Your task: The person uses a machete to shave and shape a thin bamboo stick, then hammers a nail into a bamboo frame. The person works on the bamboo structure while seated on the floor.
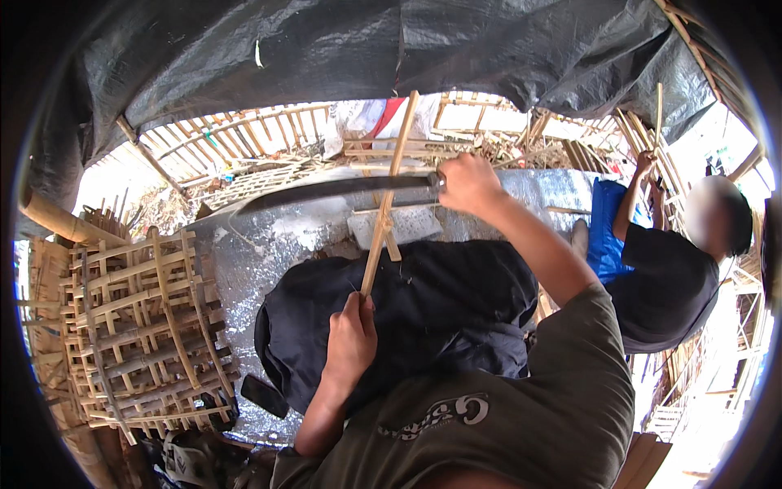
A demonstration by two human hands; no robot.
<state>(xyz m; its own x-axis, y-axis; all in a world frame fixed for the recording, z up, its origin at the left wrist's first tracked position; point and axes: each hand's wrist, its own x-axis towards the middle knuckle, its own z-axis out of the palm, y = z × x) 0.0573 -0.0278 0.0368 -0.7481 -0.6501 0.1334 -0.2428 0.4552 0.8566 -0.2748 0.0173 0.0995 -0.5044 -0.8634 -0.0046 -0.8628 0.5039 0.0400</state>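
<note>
A long bamboo strip [378, 248] stands slanting up and away over my lap, its lower end gripped in my left hand [352, 336]. My right hand [471, 184] is closed around the handle of a machete [318, 193]. The dark blade, slightly blurred, points left and crosses the strip at its upper half; whether the edge touches it I cannot tell. Beneath the strip, a pale flat block [397, 226] lies on the grey ground, with a short bamboo piece beside it. Black cloth [407, 310] covers my legs.
Woven bamboo lattice panels [142, 326] lean at the left. A phone [264, 396] lies by my left forearm. At the right, a co-worker [668, 285] in black holds a thin stick [658, 114]. Bamboo scraps [521, 147] pile up ahead; a black tarp [326, 57] hangs overhead.
</note>
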